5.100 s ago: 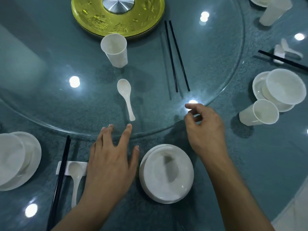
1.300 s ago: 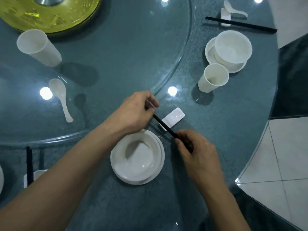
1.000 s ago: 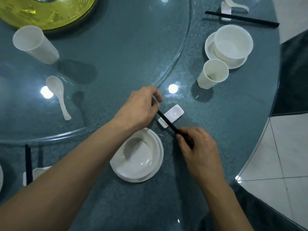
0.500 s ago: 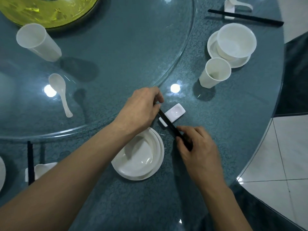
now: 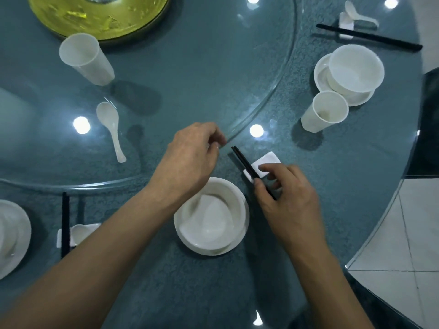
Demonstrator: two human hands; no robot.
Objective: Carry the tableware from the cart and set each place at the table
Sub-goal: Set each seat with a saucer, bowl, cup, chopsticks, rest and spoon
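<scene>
A pair of black chopsticks lies across a small white rest, just right of a white bowl on a plate. My right hand pinches the near end of the chopsticks. My left hand hovers just left of their far tips with loosely curled fingers, holding nothing. A white spoon and a white cup stand on the glass turntable.
A set place at the right has a bowl on a plate, a cup, chopsticks and a spoon on a rest. Another set place sits at the left with chopsticks. A gold centrepiece lies at the far side.
My left hand has let go of the far end of the chopsticks and drawn back to the left. The chopsticks now lie on the rest, my right hand still at their near end.
</scene>
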